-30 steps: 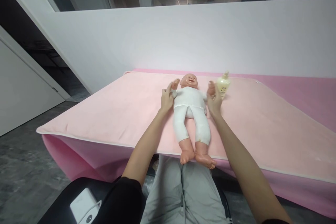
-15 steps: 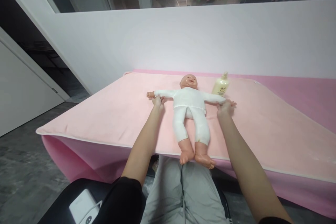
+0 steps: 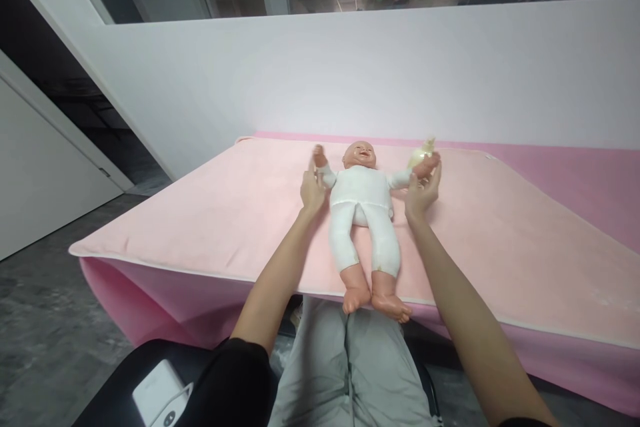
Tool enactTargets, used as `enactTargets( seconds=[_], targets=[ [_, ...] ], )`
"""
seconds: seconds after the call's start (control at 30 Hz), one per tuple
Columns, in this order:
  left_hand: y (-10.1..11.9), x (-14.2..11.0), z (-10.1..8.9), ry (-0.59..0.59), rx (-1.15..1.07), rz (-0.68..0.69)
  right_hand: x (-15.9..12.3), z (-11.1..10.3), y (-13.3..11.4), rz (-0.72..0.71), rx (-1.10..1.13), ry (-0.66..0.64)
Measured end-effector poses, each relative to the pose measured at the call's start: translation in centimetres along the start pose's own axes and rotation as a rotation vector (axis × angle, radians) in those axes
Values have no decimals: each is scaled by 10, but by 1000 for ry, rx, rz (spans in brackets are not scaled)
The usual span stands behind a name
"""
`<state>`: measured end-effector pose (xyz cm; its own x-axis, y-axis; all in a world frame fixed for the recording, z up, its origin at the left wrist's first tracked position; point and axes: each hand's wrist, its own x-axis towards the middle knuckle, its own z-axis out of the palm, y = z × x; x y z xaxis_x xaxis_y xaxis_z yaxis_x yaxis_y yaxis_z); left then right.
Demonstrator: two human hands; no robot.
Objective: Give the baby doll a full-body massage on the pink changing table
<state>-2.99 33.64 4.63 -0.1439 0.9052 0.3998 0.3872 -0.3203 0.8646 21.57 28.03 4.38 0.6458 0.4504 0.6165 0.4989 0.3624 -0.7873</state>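
Note:
A baby doll (image 3: 361, 187) with a white cloth body lies face up on the pink mat (image 3: 215, 207), its bare feet over the front edge. My left hand (image 3: 313, 191) is closed around the doll's arm on the left, near the wrist, and that arm is bent upward beside the head. On the other side, my right hand (image 3: 423, 197) grips the other arm by the wrist, also raised off the mat. Behind that raised doll hand stands a pale yellow pump bottle (image 3: 429, 147), mostly covered from view.
A white wall (image 3: 320, 73) with windows above it rises behind the table. A darker pink cloth (image 3: 595, 187) lies under the mat and hangs down in front. At lower left, a white device (image 3: 159, 388) with a short cable rests on a black surface.
Both hands have lifted the doll's arms from lying outstretched to bent upward, moving up and inward. The doll's right-side hand now covers much of the bottle. Its body and legs have stayed put.

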Motion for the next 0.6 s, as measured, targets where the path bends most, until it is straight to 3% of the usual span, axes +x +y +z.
enactTargets(
  seconds=[0.1, 0.2, 0.37, 0.6],
  targets=[
    [11, -11, 4, -260, 469, 218, -10, 3, -6, -185, -273, -363],
    [18, -15, 8, -344, 667, 260, -19, 7, -7, -254, -514, -609],
    [18, -13, 8, -362, 707, 268, -21, 9, -9, -279, -633, -626],
    [19, -14, 4, -305, 705, 297, -21, 8, -4, -305, -537, -572]
  ],
)
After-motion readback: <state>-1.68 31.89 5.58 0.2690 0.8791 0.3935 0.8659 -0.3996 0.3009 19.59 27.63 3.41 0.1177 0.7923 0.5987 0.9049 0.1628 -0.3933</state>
